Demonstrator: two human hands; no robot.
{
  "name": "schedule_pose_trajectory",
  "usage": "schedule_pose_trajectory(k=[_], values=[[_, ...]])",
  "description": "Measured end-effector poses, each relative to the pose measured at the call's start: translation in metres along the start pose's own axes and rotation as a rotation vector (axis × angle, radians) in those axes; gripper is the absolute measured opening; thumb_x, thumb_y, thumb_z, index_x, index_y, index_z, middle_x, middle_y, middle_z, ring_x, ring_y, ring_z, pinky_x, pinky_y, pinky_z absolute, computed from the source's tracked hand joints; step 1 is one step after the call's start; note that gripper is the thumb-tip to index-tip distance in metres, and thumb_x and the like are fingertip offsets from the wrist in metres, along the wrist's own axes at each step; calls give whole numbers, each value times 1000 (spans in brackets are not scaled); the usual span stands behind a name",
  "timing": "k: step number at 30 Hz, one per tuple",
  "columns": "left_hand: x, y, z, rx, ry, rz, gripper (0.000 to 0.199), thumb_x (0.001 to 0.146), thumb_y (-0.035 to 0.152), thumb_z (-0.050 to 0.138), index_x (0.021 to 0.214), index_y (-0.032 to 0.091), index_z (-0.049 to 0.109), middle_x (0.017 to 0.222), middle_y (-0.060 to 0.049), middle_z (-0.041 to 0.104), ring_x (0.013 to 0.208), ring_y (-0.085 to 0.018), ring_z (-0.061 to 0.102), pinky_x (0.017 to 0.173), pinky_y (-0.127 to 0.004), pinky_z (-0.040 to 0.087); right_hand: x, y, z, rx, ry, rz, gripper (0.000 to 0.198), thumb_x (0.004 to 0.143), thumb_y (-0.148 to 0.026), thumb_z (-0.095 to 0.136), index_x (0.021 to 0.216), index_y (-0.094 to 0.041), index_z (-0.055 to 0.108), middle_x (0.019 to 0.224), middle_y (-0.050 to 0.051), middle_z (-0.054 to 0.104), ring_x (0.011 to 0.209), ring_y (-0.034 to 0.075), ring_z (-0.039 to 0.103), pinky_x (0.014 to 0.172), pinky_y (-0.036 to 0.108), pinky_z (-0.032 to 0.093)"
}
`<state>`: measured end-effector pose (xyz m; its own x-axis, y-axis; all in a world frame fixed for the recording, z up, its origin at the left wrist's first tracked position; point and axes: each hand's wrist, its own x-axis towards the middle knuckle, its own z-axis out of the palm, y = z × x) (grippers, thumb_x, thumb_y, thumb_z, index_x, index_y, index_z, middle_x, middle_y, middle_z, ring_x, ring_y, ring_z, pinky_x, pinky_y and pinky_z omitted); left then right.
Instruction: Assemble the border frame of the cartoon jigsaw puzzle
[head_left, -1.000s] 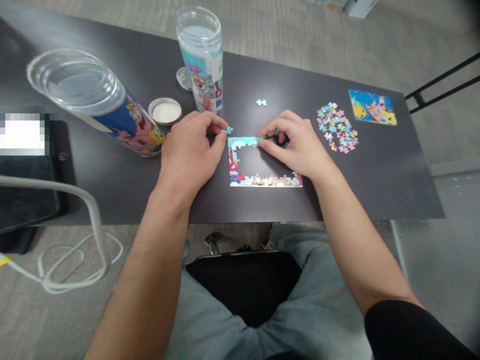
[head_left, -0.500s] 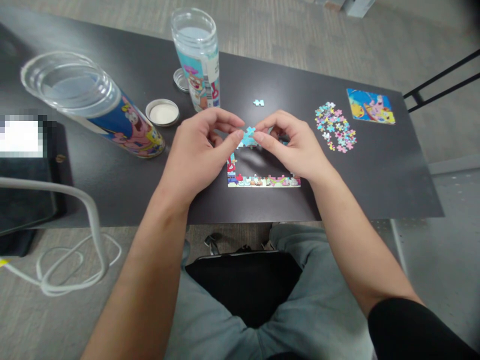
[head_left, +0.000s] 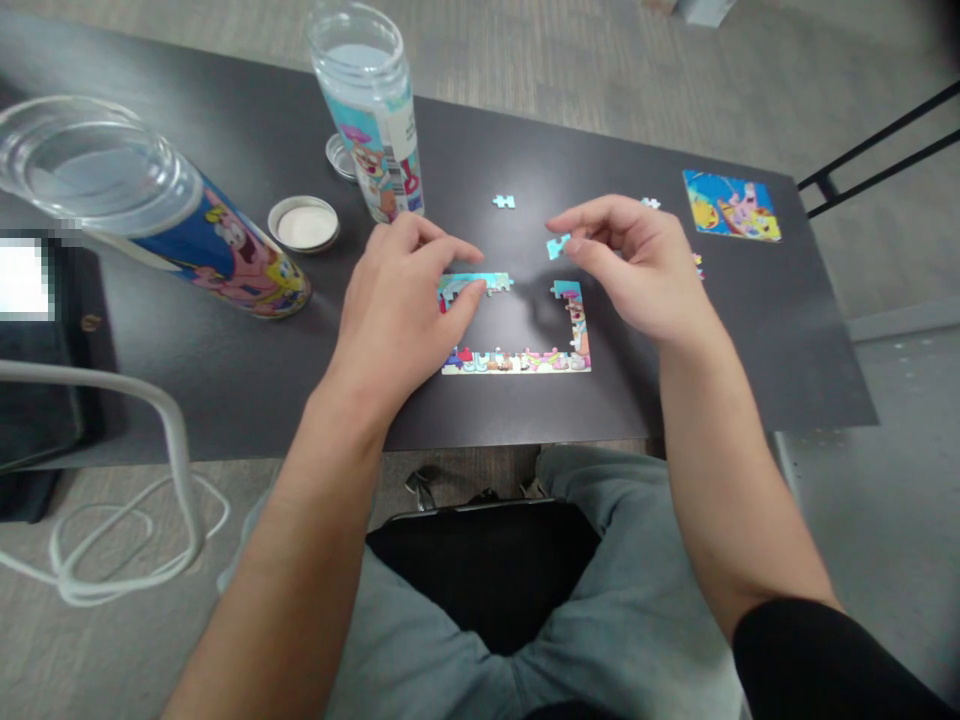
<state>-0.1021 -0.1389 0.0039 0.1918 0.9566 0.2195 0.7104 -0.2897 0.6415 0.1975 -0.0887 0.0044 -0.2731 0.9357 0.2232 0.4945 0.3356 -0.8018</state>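
A light-blue jigsaw puzzle piece [head_left: 556,247] is pinched between the thumb and forefinger of my right hand [head_left: 646,268], a little above the table. Below lies a partly joined puzzle border [head_left: 517,362], with a gap in its top side. My left hand [head_left: 401,310] rests over the border's left end, fingers apart; its thumb tip is by the blue top strip [head_left: 495,281] and it grips nothing I can see. The hand covers most of the border's left side. One loose blue piece [head_left: 504,202] lies farther back.
Two clear jars with cartoon labels, a near one [head_left: 232,250] and a far one [head_left: 382,150], stand at left beside metal lids [head_left: 304,224]. A cartoon picture card [head_left: 731,206] lies at right. Loose pieces [head_left: 651,203] are mostly hidden behind my right hand. A white cable [head_left: 176,430] hangs left.
My right hand has moved right, away from the left hand, with the blue puzzle piece in its fingers. My left fingers have spread over the border's left end. The view has shifted slightly.
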Motion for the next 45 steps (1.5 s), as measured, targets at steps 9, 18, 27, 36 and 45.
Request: schedule_pose_trajectory(k=[9,18,27,36,45], values=[[2,-3,4,62,-72,19,19,114,28,79,125,33,93,138,-13,84,135,-45,74,127,-70,62,-7,26,-18,42,124,27,21,108,-50,86,117,-31,86,110,7,79,102,30,76,98,52,66],[5,-9,4,47,-83,37,22,112,31,83,129,36,95,138,-13,81,141,-45,74,132,-69,62,-10,26,-17,29,128,46,17,109,-39,76,117,-30,88,107,7,79,101,30,75,98,50,64],[5,-10,4,61,-38,30,17,113,32,79,123,33,93,132,-13,84,134,-43,75,130,-67,64,-9,34,-27,72,224,24,21,102,-46,88,112,-31,78,103,5,78,93,27,72,87,46,60],[5,-17,4,61,-11,61,20,116,39,76,125,31,92,133,-13,83,134,-42,77,127,-65,64,-5,44,-36,74,149,36,30,103,-45,90,128,-29,85,107,5,84,93,27,76,86,46,60],[6,-18,2,30,2,31,20,115,41,79,124,31,93,131,-11,83,130,-40,75,123,-61,64,-7,38,-44,-165,5,112,7,94,-31,91,99,-25,89,91,3,82,75,22,61,76,41,49]])
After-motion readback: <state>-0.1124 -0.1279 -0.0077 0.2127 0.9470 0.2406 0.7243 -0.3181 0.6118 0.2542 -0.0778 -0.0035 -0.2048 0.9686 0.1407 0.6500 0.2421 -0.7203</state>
